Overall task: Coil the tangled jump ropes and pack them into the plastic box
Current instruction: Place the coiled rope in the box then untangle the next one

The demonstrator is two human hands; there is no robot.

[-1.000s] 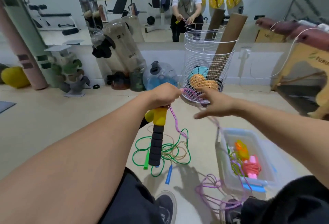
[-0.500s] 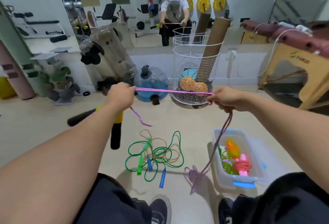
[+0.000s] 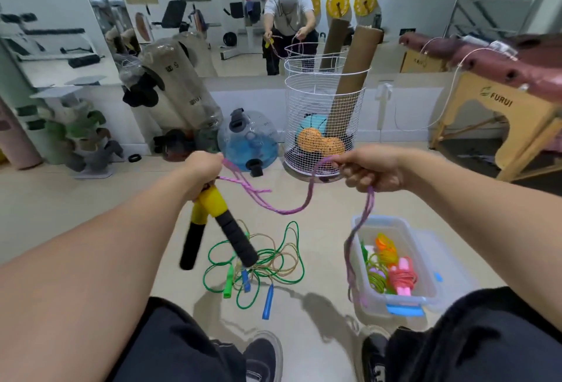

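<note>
My left hand point(image 3: 201, 171) grips the tops of two yellow-and-black rope handles point(image 3: 223, 223), which hang down from it, together with loops of a purple rope point(image 3: 286, 211). The rope sags between my hands. My right hand point(image 3: 372, 170) holds its other part, and the rest trails down beside the clear plastic box point(image 3: 424, 263) on the floor. Inside the box lie coiled ropes in orange, green and pink point(image 3: 401, 275). A tangle of green and tan ropes point(image 3: 267, 263) with green and blue handles lies on the floor in front of my feet.
A white wire basket point(image 3: 322, 120) with balls and cardboard tubes stands ahead by the mirror wall. A blue water jug point(image 3: 248, 144) and clear bags sit to its left. A wooden massage table point(image 3: 498, 99) is at the right. My shoes point(image 3: 261, 357) are at the bottom.
The rope was stretched tight between my spread hands; now it hangs slack in a sag. Both handles now dangle lower from my left hand.
</note>
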